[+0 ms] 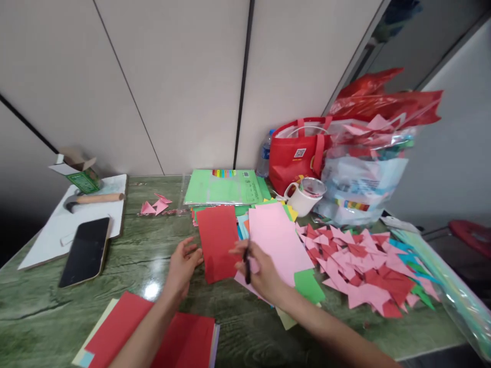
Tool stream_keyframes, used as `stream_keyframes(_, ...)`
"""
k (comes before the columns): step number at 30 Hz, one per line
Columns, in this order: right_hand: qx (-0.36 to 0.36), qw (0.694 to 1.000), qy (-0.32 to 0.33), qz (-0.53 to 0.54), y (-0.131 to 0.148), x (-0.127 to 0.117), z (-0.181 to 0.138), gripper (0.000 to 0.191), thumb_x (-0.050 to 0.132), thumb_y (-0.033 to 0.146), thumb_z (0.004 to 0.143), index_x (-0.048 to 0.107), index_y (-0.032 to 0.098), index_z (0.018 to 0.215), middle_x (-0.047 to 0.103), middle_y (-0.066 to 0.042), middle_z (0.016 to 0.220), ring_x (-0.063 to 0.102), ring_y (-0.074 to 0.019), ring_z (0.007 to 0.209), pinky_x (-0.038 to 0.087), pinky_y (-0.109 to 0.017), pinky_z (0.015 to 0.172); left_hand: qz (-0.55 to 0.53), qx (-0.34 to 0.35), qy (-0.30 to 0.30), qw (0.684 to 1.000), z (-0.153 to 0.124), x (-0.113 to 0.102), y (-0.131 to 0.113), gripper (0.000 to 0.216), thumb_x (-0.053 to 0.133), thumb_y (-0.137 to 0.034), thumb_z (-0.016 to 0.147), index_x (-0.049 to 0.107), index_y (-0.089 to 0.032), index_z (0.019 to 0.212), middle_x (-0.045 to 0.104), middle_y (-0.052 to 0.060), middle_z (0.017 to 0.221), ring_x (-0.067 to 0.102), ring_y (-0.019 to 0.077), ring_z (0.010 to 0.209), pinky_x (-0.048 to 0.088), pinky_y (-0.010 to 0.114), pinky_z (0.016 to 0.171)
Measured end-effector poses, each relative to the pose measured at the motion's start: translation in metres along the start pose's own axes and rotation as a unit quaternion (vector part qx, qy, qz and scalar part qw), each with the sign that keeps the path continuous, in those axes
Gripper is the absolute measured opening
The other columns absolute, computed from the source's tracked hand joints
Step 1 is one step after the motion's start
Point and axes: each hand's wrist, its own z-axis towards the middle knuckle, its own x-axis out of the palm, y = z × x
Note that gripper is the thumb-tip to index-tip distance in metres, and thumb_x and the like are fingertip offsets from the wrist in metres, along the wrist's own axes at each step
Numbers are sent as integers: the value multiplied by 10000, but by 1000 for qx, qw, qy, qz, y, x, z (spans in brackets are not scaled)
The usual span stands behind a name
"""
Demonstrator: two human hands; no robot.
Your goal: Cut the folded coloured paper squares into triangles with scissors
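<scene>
A red paper sheet (218,243) lies between my two hands, overlapping the stacked coloured paper behind it. My left hand (183,266) is at its left edge, fingers loosely bent and apart, with no clear grip on the sheet. Over the sheet's right edge, my right hand (261,268) is closed around a slim dark tool (247,263), too blurred to tell its kind. Pink sheets (280,237) lie under and beyond that hand, with a green piece (309,286) beside them. Nearer me, more red sheets (187,340) are partly hidden by my left forearm.
Pink and red cut-paper pieces (356,266) are heaped at right, before a red bag (291,158), a white mug (306,197) and a stuffed plastic bag (364,184). A green paper pack (222,186) lies behind. At left are a phone (86,250) and hammer (94,199).
</scene>
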Motion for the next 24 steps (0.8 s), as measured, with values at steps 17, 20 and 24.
stream_keyframes(17,126,990,-19,-68,-16,8,11,203,484,183,734,491,198,936,599,-25,774,576,-178,725,431,-273,646,-129,5,-53,990,-12,12,-4,212,563,-73,638,533,-170,824,526,0,715,543,119,627,506,387,644)
stream_keyframes(20,140,982,-71,-106,-21,19,15,237,482,156,710,507,195,943,596,-39,766,561,-194,740,420,-280,643,-127,-3,-52,990,-7,7,-3,208,547,-53,647,535,-169,819,524,3,711,545,119,631,501,376,660)
stream_keyframes(24,159,971,-107,-144,-27,25,18,292,489,112,658,527,195,936,600,-48,772,541,-207,745,407,-287,642,-137,-27,-22,990,-1,3,-6,187,533,-82,679,524,-173,842,549,33,752,569,158,696,502,405,655)
